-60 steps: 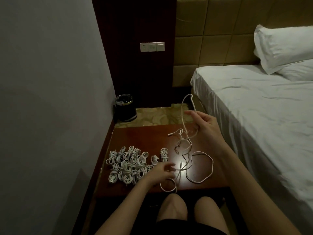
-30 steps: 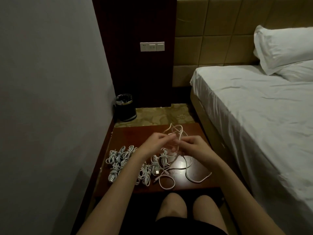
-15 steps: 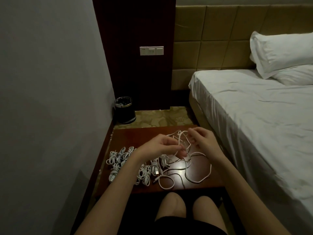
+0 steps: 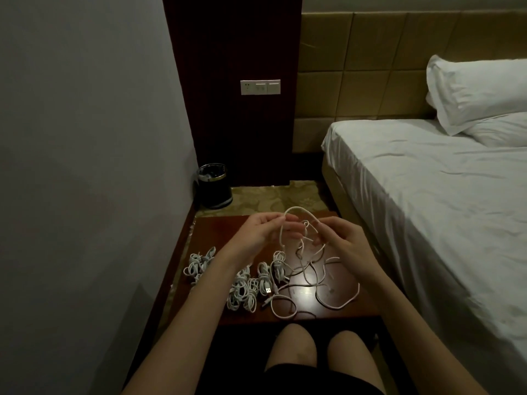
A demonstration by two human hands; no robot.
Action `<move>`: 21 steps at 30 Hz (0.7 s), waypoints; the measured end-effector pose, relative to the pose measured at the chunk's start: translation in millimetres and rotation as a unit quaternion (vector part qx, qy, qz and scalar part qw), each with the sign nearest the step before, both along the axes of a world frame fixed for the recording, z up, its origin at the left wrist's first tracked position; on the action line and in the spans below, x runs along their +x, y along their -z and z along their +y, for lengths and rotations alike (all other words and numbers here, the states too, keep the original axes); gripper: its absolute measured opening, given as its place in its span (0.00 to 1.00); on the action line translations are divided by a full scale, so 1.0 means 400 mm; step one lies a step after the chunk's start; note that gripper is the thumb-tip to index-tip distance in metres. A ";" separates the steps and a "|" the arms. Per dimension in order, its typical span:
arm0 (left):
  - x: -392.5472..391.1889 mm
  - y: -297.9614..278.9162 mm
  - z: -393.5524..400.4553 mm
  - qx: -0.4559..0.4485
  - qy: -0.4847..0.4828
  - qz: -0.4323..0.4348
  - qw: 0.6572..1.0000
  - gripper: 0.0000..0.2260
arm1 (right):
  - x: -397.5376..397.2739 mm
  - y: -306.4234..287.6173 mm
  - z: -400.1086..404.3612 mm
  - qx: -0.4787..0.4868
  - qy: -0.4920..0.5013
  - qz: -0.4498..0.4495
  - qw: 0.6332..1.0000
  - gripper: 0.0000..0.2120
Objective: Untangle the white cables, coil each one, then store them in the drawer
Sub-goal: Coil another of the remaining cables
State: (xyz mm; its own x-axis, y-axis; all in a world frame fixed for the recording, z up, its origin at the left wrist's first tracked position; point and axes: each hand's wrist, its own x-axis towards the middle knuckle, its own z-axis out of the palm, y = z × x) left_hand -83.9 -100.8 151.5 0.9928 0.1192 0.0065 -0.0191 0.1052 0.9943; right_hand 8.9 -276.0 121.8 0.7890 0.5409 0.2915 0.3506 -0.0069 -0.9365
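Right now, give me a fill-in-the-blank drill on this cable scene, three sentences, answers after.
1. Both hands, left hand and right hand, hold a loose cable above the ____.
2. The coiled cables lie under the ____ forearm.
3. The bin stands on the floor beyond the table, against the ____.

Missing words: table; left; wall

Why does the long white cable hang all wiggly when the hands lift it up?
The white cable is probably very floppy: it arches between the left hand and right hand, then droops in loops onto the table. It likely weighs little, since fingertips alone hold it. It may snag easily, as its loops cross each other.
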 end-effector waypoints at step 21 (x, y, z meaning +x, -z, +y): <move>0.038 -0.018 -0.022 -0.383 -0.197 -0.015 0.902 0.15 | -0.042 -0.003 0.012 -0.099 -0.059 -0.017 0.993 0.05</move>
State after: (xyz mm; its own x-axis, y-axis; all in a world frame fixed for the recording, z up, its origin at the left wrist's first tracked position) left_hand -68.8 -109.8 158.5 0.8729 0.4444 -0.2013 -0.2311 0.7400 0.6317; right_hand -7.9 -271.3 122.9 0.7084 0.6782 0.1954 0.3905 -0.1460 -0.9089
